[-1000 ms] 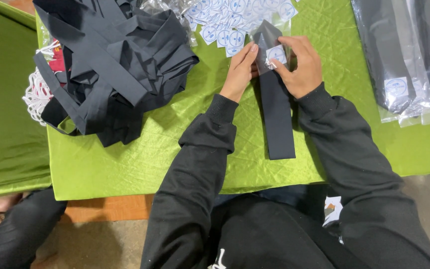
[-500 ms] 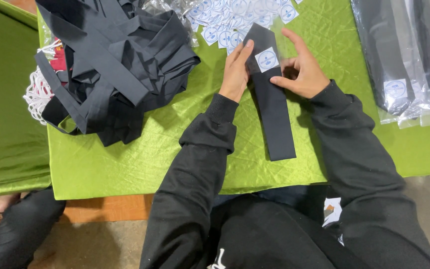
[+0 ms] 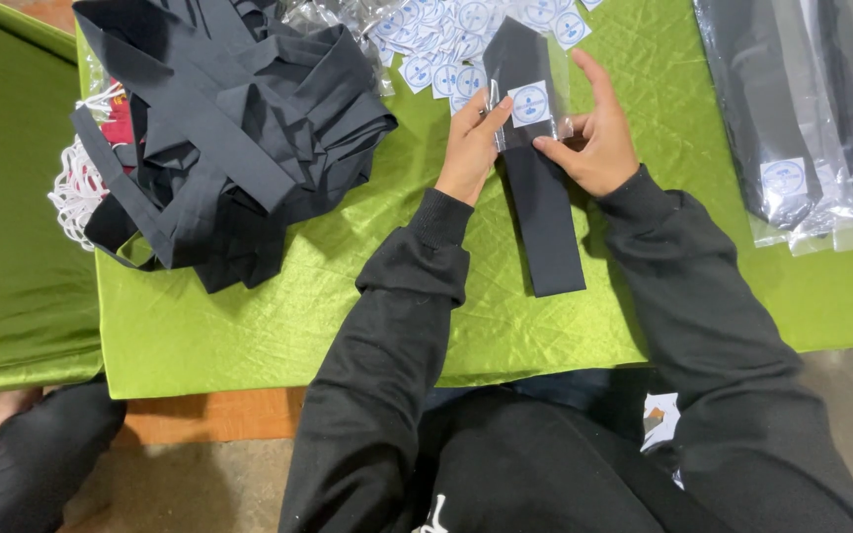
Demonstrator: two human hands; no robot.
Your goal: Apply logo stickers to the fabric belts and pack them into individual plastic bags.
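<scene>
green cloth (image 3: pixel 249 326) covers the table across most of the frame, wrinkled satin look. big heap of black ties (image 3: pixel 229 128) upper left, piled loose, with a white lacy bundle (image 3: pixel 76 192) sticking out at its left edge. upper right: bagged black ties (image 3: pixel 802 109) in clear sleeves, each with a white square label, lying side by side. person's black sleeves come up from bottom centre.

top centre: one black tie (image 3: pixel 540 197) lies lengthwise on the cloth, upper part inside a clear plastic sleeve (image 3: pixel 530 79) with a white label, lower part sticking out bare toward frame centre. scatter of loose white labels in clear sleeves (image 3: pixel 446 39) just left of and behind it.

left hand (image 3: pixel 468 148) on tie's left edge, fingers together, tips pinching the sleeve edge. right hand (image 3: pixel 599 138) on right edge, thumb pressing the sleeve, fingers extended up along its side.
</scene>
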